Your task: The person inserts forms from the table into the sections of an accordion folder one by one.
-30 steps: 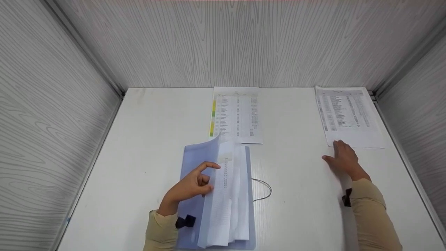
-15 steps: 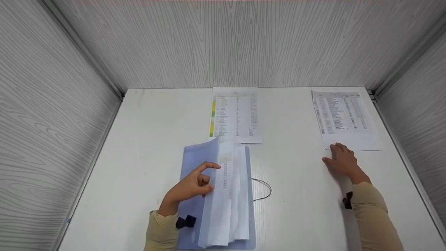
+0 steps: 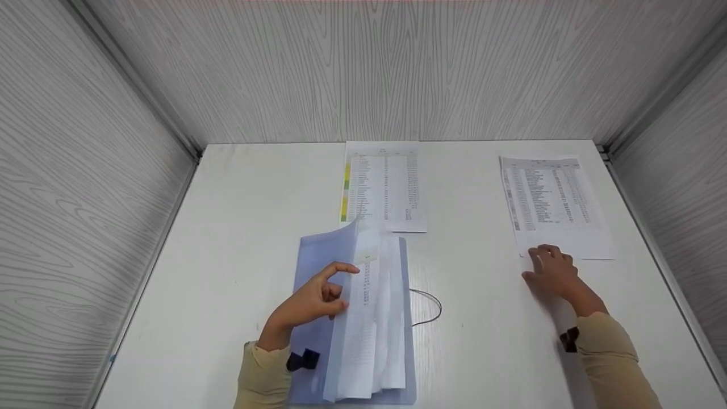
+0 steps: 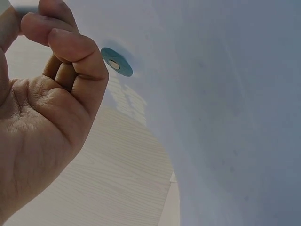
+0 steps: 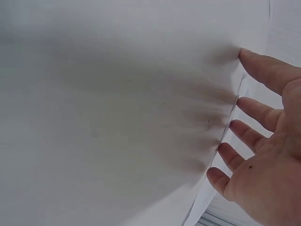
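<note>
A light blue document folder (image 3: 321,255) stands partly open at the front middle, with several printed papers (image 3: 359,335) inside. My left hand (image 3: 311,300) holds its raised cover (image 3: 336,363) at the edge, index finger and thumb bent round it, the other fingers curled. Behind those fingers, a round teal button (image 4: 117,62) shows on the cover in the left wrist view. My right hand (image 3: 552,274) rests its spread fingertips on the lower edge of a printed sheet (image 3: 548,199) at the right. The right wrist view shows these fingers (image 5: 248,134) nearly straight on the paper's edge.
Another printed sheet (image 3: 383,182) with yellow and green marks lies beyond the folder, against the back wall (image 3: 380,74). A thin dark cord loop (image 3: 439,307) sticks out from the folder's right side. Grey wood-grain walls enclose the white table (image 3: 238,199).
My right hand has slid towards me and slightly left, and the right sheet has come with it, away from the back wall. The left hand and folder have stayed in place.
</note>
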Demonstrator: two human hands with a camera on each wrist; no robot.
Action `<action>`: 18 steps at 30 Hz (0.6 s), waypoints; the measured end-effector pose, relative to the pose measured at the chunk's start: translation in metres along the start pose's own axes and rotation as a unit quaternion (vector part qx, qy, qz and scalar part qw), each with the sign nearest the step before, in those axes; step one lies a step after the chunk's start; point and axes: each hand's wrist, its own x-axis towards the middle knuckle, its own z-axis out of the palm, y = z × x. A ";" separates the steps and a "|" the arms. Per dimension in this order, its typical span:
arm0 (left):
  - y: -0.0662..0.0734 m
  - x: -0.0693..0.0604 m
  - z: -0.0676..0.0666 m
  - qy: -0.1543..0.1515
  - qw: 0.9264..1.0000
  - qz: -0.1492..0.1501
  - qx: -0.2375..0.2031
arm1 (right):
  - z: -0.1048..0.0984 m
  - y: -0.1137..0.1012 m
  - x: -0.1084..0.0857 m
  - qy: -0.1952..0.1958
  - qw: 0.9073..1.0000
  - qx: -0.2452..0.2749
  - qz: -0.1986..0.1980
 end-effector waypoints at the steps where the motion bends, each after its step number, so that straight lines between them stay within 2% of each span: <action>1: 0.000 0.000 0.000 -0.001 1.000 0.000 0.001 | 0.001 -0.001 -0.002 0.000 1.000 -0.003 -0.002; 8: -0.001 0.000 0.000 0.005 1.000 -0.008 -0.005 | 0.012 -0.011 -0.023 -0.006 1.000 0.002 -0.016; 13: -0.001 0.001 0.001 0.001 1.000 -0.004 -0.002 | 0.022 -0.021 -0.039 -0.013 1.000 0.005 -0.013; 18: -0.002 0.001 0.001 0.002 1.000 0.001 -0.001 | 0.031 -0.029 -0.052 -0.005 1.000 0.003 -0.021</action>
